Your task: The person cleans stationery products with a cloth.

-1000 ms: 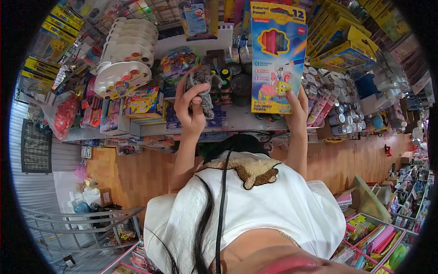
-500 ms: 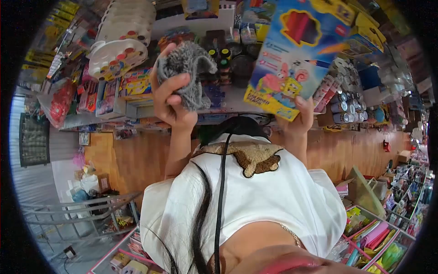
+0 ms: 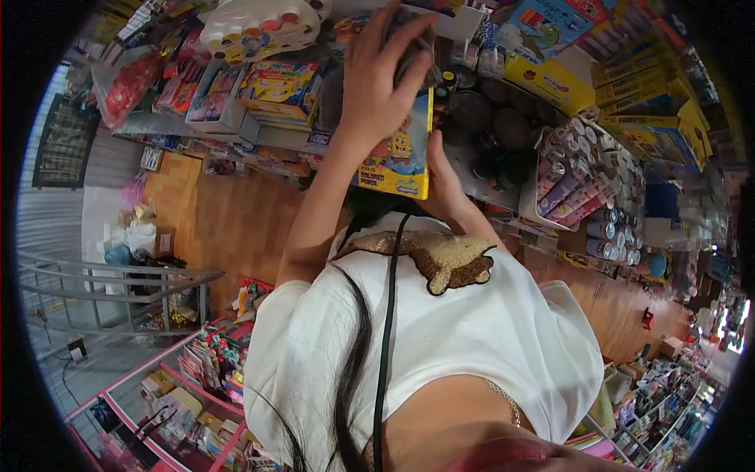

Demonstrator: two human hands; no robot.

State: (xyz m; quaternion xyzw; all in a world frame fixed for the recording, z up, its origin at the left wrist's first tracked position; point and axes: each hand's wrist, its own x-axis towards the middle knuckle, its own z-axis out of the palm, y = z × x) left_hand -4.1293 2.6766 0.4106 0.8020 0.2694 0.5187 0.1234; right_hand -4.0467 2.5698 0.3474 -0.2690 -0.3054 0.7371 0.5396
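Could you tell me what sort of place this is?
Most likely a stationery and art-supply shop: shelves packed with boxed goods, a paint palette on display, tubes of paint in a tray, and a coloured pencil box in the person's hands.

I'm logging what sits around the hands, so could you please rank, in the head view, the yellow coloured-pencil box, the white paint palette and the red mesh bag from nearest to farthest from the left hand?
1. Yellow coloured-pencil box: directly under the left hand, which lies on it.
2. White paint palette: on the shelf, further left.
3. Red mesh bag: farthest left, at the shelf end.
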